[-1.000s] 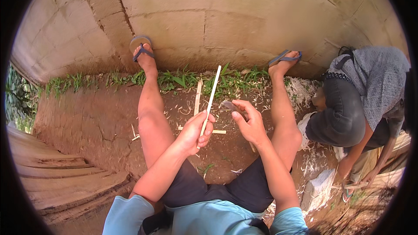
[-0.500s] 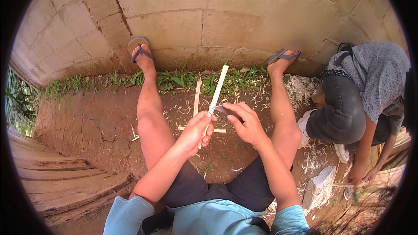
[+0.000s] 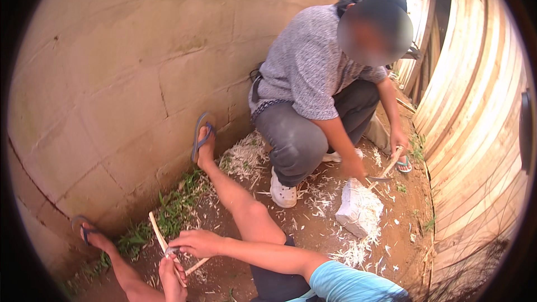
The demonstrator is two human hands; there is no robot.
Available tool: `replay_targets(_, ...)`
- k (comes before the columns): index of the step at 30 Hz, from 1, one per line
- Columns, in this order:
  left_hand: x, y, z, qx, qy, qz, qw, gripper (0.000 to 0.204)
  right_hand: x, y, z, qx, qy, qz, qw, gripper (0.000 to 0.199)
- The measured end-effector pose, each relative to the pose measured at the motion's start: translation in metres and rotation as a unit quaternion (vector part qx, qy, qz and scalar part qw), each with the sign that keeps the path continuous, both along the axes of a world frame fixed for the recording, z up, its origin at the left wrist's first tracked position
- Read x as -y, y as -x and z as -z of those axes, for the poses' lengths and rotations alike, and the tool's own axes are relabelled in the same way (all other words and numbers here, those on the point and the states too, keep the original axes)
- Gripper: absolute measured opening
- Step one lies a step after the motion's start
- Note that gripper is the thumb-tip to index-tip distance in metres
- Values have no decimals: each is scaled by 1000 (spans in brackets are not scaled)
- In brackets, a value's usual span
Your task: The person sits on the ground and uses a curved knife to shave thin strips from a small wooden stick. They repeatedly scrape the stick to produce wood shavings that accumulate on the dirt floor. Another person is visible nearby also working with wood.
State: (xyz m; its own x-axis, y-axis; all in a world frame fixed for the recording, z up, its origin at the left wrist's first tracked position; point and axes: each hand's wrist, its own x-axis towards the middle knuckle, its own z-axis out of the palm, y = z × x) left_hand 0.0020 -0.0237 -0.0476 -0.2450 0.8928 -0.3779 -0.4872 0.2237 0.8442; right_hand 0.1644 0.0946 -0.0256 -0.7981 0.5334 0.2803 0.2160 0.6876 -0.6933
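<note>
In the lower left, my left hand (image 3: 172,277) is closed around a thin pale wooden strip (image 3: 157,230), which slants up and away toward the wall. My right hand (image 3: 197,242) reaches across from the right, its fingers closed on a small metal blade (image 3: 172,250). The blade lies against the strip just above my left fingers; its handle end is hidden by my hand. Another pale strip (image 3: 198,265) lies on the ground beside my hands.
At the right a co-worker (image 3: 310,61) squats, holding a curved blade (image 3: 380,179) and a strip over a whitish block (image 3: 352,210). Shavings (image 3: 246,156) litter the soil. A block wall (image 3: 112,89) rises on the left, a plank wall (image 3: 475,95) on the right.
The view has swung to the right, bringing the co-worker and plank wall more fully in. My hands keep hold of the strip and blade, now lower left in view.
</note>
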Motion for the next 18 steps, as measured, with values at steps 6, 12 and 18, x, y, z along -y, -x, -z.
replay_targets(6, -9, 11, 42, -72, 8, 17, 997, 19, 11, -8, -5, 74, 2, -40, 996, 40)
replay_targets(12, -7, -6, 23, -62, 21, 6, 998, 19, 14, -11, -2, 112, -11, -32, 993, 46)
replay_targets(18, 0, 10, 40, -38, 1, 21, 999, 18, 17, -7, -2, 98, -8, -34, 995, 50)
